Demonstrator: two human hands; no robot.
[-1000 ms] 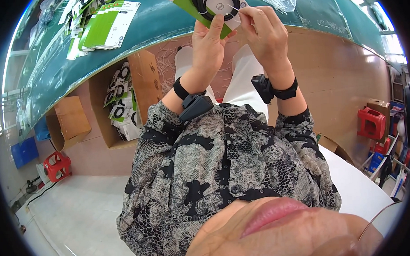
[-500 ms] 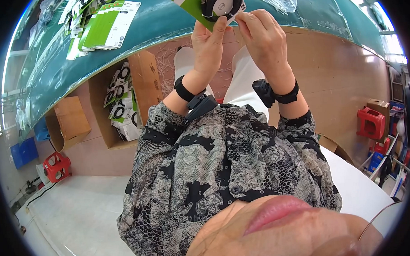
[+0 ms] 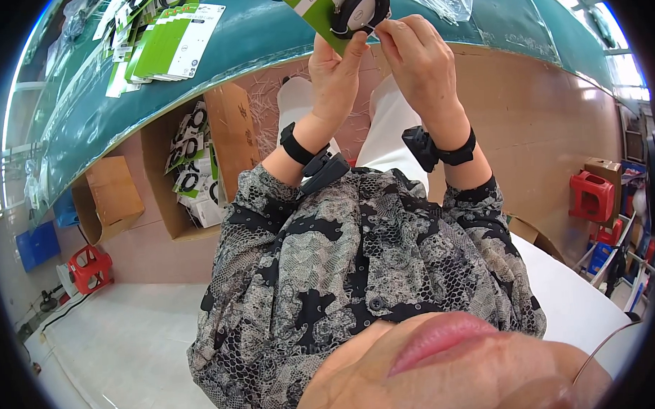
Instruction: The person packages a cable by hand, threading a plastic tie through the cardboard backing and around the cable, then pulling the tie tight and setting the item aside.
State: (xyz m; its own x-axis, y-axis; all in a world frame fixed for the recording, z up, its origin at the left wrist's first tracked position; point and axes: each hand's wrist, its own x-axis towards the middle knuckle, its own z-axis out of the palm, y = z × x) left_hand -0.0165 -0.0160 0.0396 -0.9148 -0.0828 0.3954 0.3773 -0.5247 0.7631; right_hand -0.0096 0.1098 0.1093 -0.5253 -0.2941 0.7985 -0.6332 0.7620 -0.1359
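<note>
My left hand (image 3: 335,80) is closed on the lower part of a green and white packaging card (image 3: 311,16), thumb in front. On the card sits a coiled black cable (image 3: 341,22) around a white middle. My right hand (image 3: 422,65) is closed in a pinch by the card's right edge, next to the coil. What lies between its fingertips is too small and hidden to make out. Both hands are raised at the near edge of a green-covered table (image 3: 264,42).
Stacked green and white cards (image 3: 174,47) lie on the table's left. A clear bag of thin white strips (image 3: 446,0) lies beyond my right hand. Below the table, an open cardboard box (image 3: 164,181) holds packaged cables (image 3: 190,155). Red stools (image 3: 593,195) stand at the sides.
The card and coil have shifted slightly right and toward me, with my left hand moving along. My right hand keeps its pinch at the card's edge.
</note>
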